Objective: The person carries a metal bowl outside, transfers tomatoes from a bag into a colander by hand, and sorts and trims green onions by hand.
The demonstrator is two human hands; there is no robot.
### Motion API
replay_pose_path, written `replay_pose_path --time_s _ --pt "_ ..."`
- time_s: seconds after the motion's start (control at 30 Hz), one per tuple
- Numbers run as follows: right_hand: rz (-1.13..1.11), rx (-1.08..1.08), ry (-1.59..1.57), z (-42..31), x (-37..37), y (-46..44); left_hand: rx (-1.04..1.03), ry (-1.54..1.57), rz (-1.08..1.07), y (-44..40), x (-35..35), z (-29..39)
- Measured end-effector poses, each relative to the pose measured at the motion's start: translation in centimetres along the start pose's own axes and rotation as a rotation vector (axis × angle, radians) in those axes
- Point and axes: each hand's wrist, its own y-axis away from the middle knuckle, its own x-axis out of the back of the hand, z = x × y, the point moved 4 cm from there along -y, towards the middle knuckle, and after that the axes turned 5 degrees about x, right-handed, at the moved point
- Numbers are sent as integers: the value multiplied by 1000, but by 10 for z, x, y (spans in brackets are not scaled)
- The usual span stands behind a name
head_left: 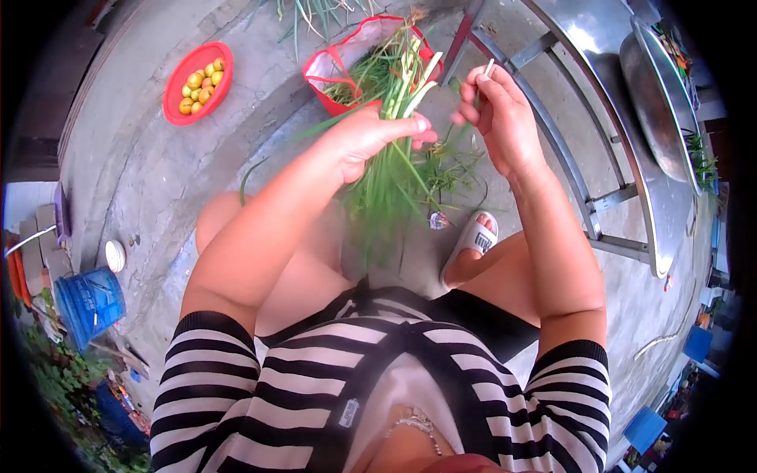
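Note:
My left hand (371, 138) is wrapped round a bunch of green onions (385, 173). Their pale stalk ends point up and away from me, and the long green leaves hang down, partly blurred. To the right, my right hand (505, 118) pinches a single thin green onion stalk (490, 68) between thumb and fingers, apart from the bunch. Just beyond my left hand stands a red-rimmed bag (319, 67) with more greens (359, 75) in it. Loose green scraps (453, 169) lie on the ground between my hands.
A red basket (173, 94) of yellow-green round fruit (206, 82) sits at the upper left. More long green leaves (311, 12) lie at the top. A metal-framed table (576, 134) with a large metal basin (654, 102) stands close on the right. At far left is a blue bucket (91, 303).

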Motion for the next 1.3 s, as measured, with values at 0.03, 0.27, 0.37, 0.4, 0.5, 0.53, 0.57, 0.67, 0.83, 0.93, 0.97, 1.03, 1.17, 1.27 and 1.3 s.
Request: replay_pose_path --time_s 0.03,0.27,0.37,0.4,0.5,0.53,0.57,0.67,0.83,0.93,0.97,1.03,1.17,1.27,1.3 --pt "-102 -13 -69 -3 -3 -1 9 -18 18 -1 0 -1" --pt "-193 26 403 30 -28 7 -170 -205 45 -7 -6 -9" --pt "-85 11 478 20 -27 7 -106 -265 61 -6 -7 -9" --pt "-11 80 458 16 -24 4 -124 -328 69 -9 -1 -12" --pt "157 205 449 6 -2 -9 -187 -640 148 -19 13 -21" --pt "179 205 384 -6 -5 -7 -211 -826 214 -16 14 -18" --pt "117 157 366 -13 -6 -8 -231 -1012 280 -12 12 -15" --pt "103 1 330 -13 16 -16 -168 -1131 307 6 3 0" --pt "265 196 148 -37 43 -19 -341 -1086 299 -7 30 -2" --pt "363 415 33 -62 66 -18 -187 -1016 269 -2 35 9" --pt "397 470 -22 -70 77 -17 -160 -1010 289 -3 43 11" --pt "434 600 -104 -88 105 -12 -333 -856 288 -10 64 5" --pt "677 829 48 -124 132 13 -263 -614 301 -17 97 6" --pt "724 862 242 -132 130 27 -179 -403 316 -8 104 17" --pt "718 836 305 -129 128 28 -123 -354 270 -8 107 18"
